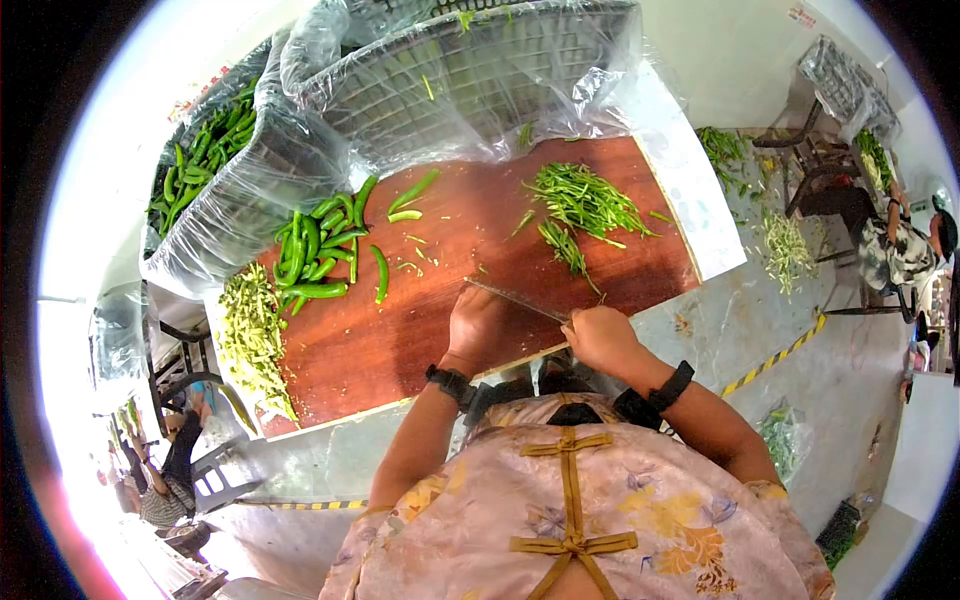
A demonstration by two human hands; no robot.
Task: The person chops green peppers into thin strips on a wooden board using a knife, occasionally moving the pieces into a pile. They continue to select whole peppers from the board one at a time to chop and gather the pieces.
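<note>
My right hand (603, 335) is closed around the handle of a knife. The thin knife blade (520, 300) points left and slightly away, over the near part of a reddish-brown board (460, 350). By the blade's tip, my left hand (475, 325) rests low with its fingers curled; what they hold, if anything, is hidden. Whole green chili peppers (312, 245) lie heaped on the board's left side, with one pepper (381, 273) apart from them. Sliced green strips (585, 205) form a pile beyond my right hand. Pale cut pieces (250, 340) are heaped at the left edge.
A plastic-lined crate (470, 90) stands along the board's far edge. Another crate on the left holds more green peppers (205, 155). Loose green scraps (788, 250) lie on the floor at right, near yellow-black tape (770, 355). Other people sit at far left and far right.
</note>
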